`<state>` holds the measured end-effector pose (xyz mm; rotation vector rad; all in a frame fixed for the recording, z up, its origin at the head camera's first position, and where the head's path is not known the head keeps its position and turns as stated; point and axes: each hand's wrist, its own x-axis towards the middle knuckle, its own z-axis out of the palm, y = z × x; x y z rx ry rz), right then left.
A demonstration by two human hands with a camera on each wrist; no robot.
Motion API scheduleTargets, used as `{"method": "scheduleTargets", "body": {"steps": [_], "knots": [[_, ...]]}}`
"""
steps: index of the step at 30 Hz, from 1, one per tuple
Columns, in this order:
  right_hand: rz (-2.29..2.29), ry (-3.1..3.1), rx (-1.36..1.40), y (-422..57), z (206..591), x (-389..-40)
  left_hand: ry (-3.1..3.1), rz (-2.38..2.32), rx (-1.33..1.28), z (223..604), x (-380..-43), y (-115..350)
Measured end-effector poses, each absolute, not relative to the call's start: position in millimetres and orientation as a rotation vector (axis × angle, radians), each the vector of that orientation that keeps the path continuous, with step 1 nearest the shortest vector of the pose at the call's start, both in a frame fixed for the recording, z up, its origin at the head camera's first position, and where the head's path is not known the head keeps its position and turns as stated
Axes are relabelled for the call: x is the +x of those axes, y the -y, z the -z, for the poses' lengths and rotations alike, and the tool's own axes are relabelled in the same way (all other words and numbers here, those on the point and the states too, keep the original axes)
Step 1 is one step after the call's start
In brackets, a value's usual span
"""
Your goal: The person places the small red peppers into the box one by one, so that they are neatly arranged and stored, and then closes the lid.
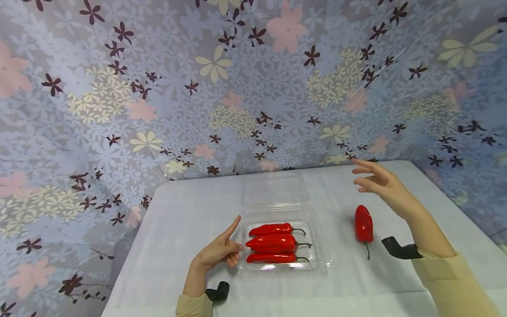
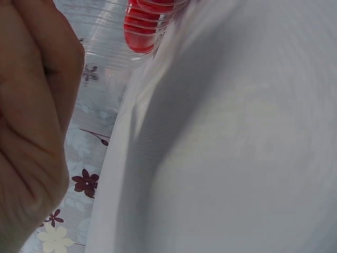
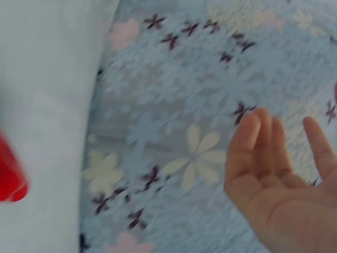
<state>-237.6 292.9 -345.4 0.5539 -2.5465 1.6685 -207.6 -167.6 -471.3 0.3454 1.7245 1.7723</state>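
Observation:
A clear plastic clamshell box lies open on the table, its lid folded back away from me. Three long red peppers lie side by side in it, dark stems to the right. At the box's left edge, my left hand holds the rim, one finger stretched out past it; the left wrist view shows this hand beside the ribbed wall. My right hand is raised over the table's right side, fingers apart and holding nothing. Below it, a single red pepper lies on the cloth.
A white cloth covers the table. Behind it hangs a flowered fabric backdrop, which also runs along the left side. Each wrist carries a black mount. The lone pepper lies right of the box, a gap between them.

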Motion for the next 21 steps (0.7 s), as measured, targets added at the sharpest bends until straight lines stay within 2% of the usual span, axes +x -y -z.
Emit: {"method": "scheduleTargets", "body": {"steps": [12, 21], "knots": [[-1.526, 2.835, 0.122, -329.0, 411.4, -222.6, -1.714, -1.771, 0.357, 471.0, -207.2, 170.2], [-1.392, 3.105, -0.078, -327.9, 445.8, -218.1, -1.715, -1.765, 0.343, 470.8, -210.1, 172.2]]}}
